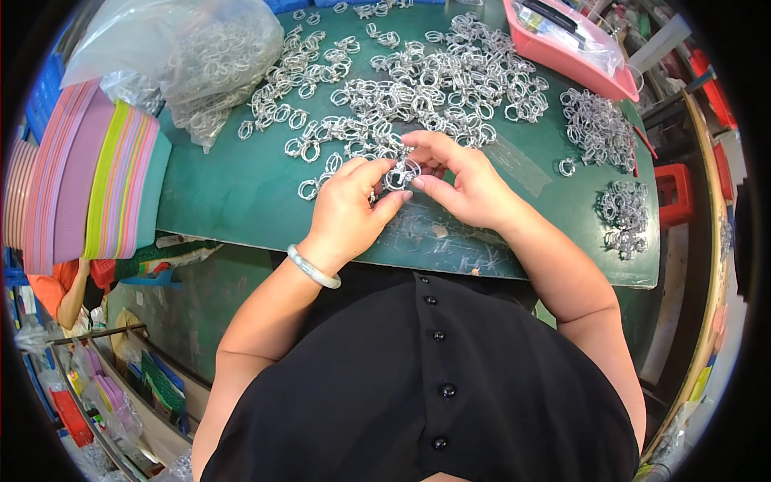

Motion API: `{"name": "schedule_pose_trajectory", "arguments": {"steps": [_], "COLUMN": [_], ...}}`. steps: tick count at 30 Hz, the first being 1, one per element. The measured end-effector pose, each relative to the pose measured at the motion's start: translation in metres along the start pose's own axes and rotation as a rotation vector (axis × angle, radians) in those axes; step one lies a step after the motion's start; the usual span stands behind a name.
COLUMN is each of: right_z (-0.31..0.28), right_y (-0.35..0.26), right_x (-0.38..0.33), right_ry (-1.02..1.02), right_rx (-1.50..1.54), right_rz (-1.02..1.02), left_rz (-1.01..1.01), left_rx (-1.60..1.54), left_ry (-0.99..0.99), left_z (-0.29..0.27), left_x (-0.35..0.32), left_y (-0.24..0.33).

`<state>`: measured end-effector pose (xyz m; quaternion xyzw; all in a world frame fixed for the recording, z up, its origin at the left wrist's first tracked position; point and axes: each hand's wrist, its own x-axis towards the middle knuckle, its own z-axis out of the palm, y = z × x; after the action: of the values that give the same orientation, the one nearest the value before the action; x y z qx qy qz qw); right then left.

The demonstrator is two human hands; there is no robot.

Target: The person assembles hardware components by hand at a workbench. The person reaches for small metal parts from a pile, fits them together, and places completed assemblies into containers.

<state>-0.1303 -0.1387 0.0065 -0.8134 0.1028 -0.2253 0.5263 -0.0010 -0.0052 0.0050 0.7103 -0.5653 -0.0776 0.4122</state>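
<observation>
A person sits at a green worktop, seen from above their head. Both hands meet near the middle of the near edge. The left hand is curled, thumb and fingertips pinched on one small silvery metal clip. The right hand closes on the same clip from the other side, fingers bent over it, thumb beneath. The clip is held between the two hands, just above the worktop surface. A pale bangle circles the left wrist.

Judging from the grip, the work looks like fitting or adjusting the clip's small parts. Doing it well likely means keeping the piece steady with the left fingertips, letting the right ones do the fine turning, and holding it low over the worktop so a slip loses nothing.

Just beyond the hands, a wide scatter of loose clips spreads across the far half of the worktop. Smaller heaps of clips lie to the right. Far left, a clear plastic bag holds more. A pink tray stands at the far right. Stacked coloured trays sit to the left of the worktop.
</observation>
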Motion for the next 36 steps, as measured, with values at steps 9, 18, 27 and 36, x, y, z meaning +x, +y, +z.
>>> {"name": "schedule_pose_trajectory", "arguments": {"steps": [9,18,27,36], "right_z": [-0.008,-0.004,-0.010,-0.011], "right_y": [0.001,0.006,-0.001,0.000], "right_x": [0.002,0.002,0.005,0.005], "right_ry": [-0.130,-0.043,0.007,-0.100], "right_rx": [-0.046,0.081,0.185,0.652], "right_rz": [-0.046,-0.022,0.006,0.191], "left_rz": [0.022,-0.043,0.016,0.006], "left_rx": [0.100,0.075,0.341,0.112], "left_ry": [-0.041,-0.104,-0.212,-0.012], "left_z": [-0.003,-0.010,-0.012,-0.012], "left_x": [0.004,0.012,0.011,0.014], "left_y": [0.010,0.015,0.012,0.014]}}
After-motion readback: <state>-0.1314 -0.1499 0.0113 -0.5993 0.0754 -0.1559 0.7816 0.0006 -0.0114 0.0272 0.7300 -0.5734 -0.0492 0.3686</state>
